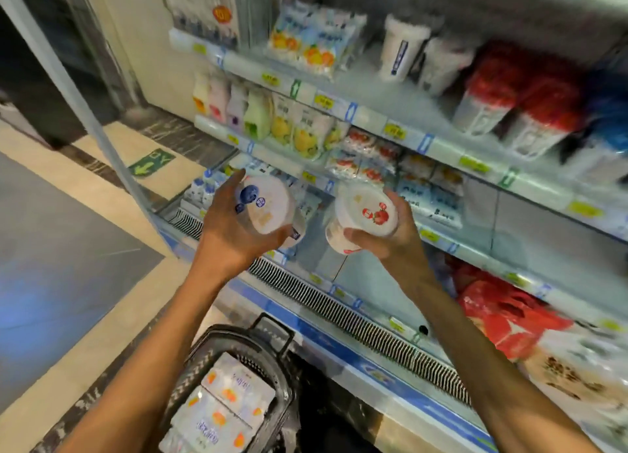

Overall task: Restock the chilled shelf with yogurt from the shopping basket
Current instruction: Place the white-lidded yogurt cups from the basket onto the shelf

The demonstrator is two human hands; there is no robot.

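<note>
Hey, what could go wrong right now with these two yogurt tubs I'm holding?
With no hand free, the blueberry tub in the left hand or the strawberry tub in the right hand might slip, falling toward the basket below. The shelf is crowded; pushing tubs in may topple packs.

One head cam, wide-angle, pitched forward and down. Sits near the white open chilled shelf unit (373,116) filling the right; dark mesh shopping basket (238,340) at bottom edge.
</note>
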